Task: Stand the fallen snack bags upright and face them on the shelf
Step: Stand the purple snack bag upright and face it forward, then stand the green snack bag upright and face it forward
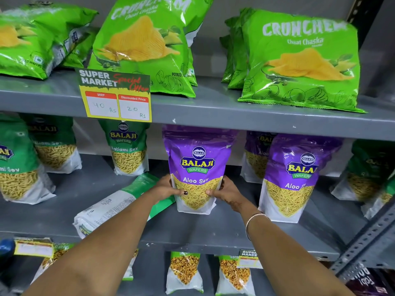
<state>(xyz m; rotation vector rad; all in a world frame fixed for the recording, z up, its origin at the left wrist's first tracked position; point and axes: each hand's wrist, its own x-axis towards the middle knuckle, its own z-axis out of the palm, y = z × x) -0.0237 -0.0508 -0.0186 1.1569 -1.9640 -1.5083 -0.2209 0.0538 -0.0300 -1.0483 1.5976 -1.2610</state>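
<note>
Aloo Sev pouch (pixel 197 167), purple, stands upright on the grey middle shelf (pixel 213 229), label forward, clasped low on both sides: the left hand (pixel 165 189) wraps its left edge and the right hand (pixel 227 192) its right edge, thumbs on the front.

Head view: a fallen green-and-white sev pouch (pixel 119 201) lies flat at eight o'clock from the held pouch, touching the left hand and partly under that forearm, back panel up, long axis running from lower left to upper right. The left hand is clearly nearer, so righting it likely falls there.

On this shelf: three purple Aloo Sev pouches, one half hidden behind; three upright green Ratlami Sev pouches at left; one fallen; more green ones at far right, number unclear.
</note>
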